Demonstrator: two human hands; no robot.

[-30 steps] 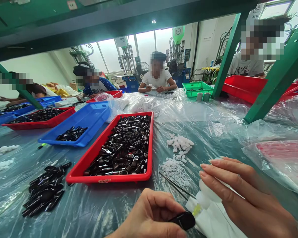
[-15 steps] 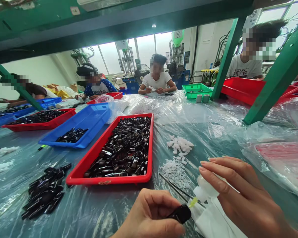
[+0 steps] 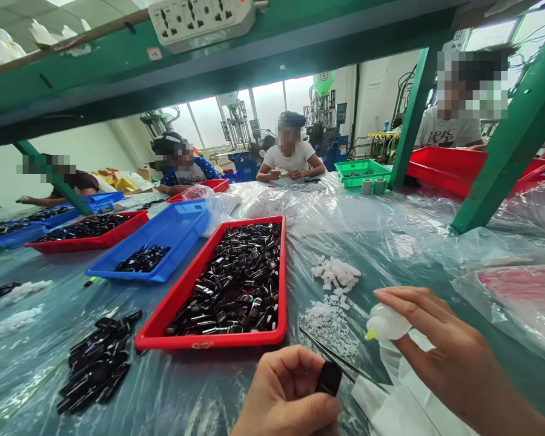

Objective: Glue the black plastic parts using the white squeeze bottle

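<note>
My left hand (image 3: 285, 392) is at the bottom centre, fingers pinched round a small black plastic part (image 3: 329, 378). My right hand (image 3: 440, 351) is to its right, holding a small white squeeze bottle (image 3: 387, 323) with a yellow nozzle that points left, above and apart from the black part. A red tray (image 3: 163, 315) full of shiny black parts lies just beyond my left hand. Thin metal tweezers (image 3: 340, 361) and a white cloth (image 3: 404, 406) lie on the plastic sheet between my hands.
Two heaps of small white pieces (image 3: 336, 271) lie right of the red tray. A row of black parts (image 3: 97, 362) lies at the left. A blue tray (image 3: 163, 230), another red tray (image 3: 88, 229), green frame posts (image 3: 504, 151) and several seated co-workers surround the table.
My right hand lifted the bottle up and away from the black part, whose nozzle had been touching it. My left hand turned the part more upright. The view tilted up slightly.
</note>
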